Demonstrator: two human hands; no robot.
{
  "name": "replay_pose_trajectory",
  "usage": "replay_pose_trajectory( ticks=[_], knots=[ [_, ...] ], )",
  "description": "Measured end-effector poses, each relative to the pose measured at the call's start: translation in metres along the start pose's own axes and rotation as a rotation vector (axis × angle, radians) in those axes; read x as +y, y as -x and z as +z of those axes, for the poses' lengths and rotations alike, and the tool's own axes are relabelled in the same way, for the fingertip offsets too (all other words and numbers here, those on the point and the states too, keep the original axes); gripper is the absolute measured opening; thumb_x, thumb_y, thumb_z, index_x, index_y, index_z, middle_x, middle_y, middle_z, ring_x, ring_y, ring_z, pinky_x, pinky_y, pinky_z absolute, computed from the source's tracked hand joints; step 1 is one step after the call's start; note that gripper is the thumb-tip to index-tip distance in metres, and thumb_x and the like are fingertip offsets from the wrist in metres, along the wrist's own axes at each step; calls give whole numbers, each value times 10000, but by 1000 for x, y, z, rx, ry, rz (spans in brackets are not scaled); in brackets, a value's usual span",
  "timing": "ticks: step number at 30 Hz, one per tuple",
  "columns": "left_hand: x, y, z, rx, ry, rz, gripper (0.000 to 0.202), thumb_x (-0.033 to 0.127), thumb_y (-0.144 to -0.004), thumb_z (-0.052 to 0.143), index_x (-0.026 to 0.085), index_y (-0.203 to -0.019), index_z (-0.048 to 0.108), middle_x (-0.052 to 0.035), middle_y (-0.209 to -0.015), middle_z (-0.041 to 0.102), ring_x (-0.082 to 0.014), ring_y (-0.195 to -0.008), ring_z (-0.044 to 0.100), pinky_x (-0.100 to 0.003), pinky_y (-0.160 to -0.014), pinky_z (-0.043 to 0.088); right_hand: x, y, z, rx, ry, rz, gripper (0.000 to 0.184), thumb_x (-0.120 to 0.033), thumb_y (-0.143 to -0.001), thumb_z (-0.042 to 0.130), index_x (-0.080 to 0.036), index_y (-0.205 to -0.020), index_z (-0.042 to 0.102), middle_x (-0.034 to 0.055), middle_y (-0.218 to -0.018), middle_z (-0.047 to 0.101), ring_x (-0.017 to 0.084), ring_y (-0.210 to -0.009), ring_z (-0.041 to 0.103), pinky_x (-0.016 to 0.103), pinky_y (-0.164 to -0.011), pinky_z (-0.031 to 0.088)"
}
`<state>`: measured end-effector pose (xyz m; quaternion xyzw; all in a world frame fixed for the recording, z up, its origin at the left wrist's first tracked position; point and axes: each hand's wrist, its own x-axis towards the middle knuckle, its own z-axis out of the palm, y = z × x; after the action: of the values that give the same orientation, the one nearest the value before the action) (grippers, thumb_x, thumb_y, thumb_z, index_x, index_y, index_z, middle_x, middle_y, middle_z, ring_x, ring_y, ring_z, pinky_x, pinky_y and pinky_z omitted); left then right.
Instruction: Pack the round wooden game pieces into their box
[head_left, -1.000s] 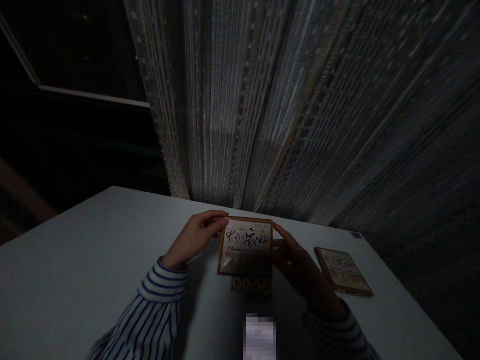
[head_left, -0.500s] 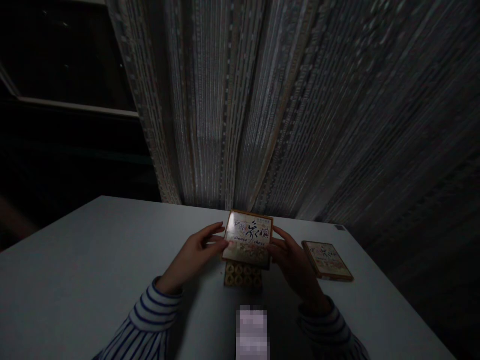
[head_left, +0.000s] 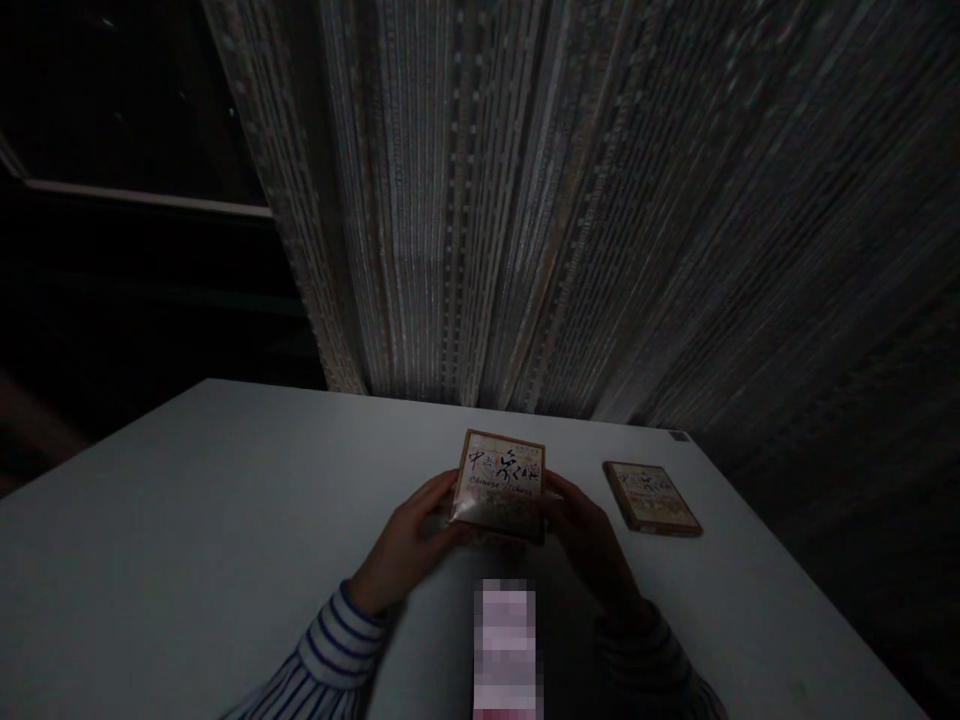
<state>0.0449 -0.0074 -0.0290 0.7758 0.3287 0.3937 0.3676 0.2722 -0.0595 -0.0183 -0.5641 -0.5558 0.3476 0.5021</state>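
A square Chinese chess box lid [head_left: 501, 488], printed with large dark characters and edged in brown, is held at table centre, tilted so its top faces me. My left hand [head_left: 409, 545] grips its left side, thumb low and fingers along the edge. On the opposite edge, the fingers of my right hand [head_left: 583, 535] close around the lid. A patterned strip shows just under the lid's near edge; the round chess pieces are hidden from sight.
A second, thinner box [head_left: 652, 498] with the same print lies flat to the right on the white table [head_left: 247, 520]. Behind the table's far edge hangs a string curtain [head_left: 465, 250]. A dark window [head_left: 127, 100] is at the upper left.
The lid has come down over the tray of round pieces, which is now covered. My left hand has moved slightly right and closed in on the lid. The view has shifted a little.
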Motion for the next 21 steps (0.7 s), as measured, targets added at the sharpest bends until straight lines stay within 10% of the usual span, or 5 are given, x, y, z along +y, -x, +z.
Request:
replay_pose_trajectory(
  ticks=[9,21],
  knots=[
    [-23,12,9,97,-59,24,483,293,-799,602,235,-1266,494,-92,-1284,551,-232,-1177,510,-449,-1009,407,27,18,2,-167,122,-120,783,-296,-735,656,-284,-1405,251,115,-1301,501,231,-1023,584,353,-720,530],
    [-33,20,15,65,-182,27,548,300,-775,634,238,-1289,454,-100,-1303,530,-238,-1207,482,-469,-1019,391,36,21,5,-8,451,-328,589,-330,-785,589,-203,-1327,398,141,-1264,543,278,-1141,526,456,-916,476]
  ],
)
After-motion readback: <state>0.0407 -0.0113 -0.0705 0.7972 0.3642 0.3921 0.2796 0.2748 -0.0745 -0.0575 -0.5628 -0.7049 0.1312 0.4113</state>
